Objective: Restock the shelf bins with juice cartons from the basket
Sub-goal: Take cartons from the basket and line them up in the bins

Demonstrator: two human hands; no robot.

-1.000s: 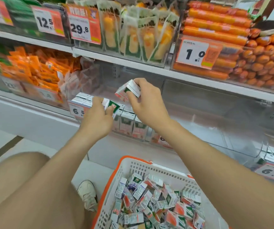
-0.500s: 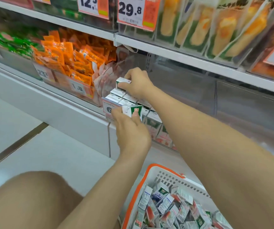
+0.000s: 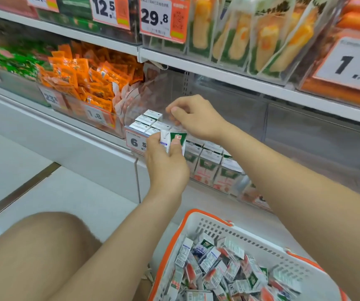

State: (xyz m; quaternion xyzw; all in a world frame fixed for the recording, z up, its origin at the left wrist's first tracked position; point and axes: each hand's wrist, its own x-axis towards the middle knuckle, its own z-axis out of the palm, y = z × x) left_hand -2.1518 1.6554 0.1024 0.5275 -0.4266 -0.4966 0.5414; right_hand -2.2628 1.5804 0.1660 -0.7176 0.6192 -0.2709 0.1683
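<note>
Mid-frame, the left hand has its grip pinching a juice carton; the right hand hovers its grip (curled, contents unclear) over the binned cartons.

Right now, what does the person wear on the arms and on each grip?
Nothing shows. The left forearm and right forearm are bare to the frame's edge, with no sleeves. The left grip and right grip carry no gloves, rings, watch or bands. The nails that show are short and unpainted.
</note>
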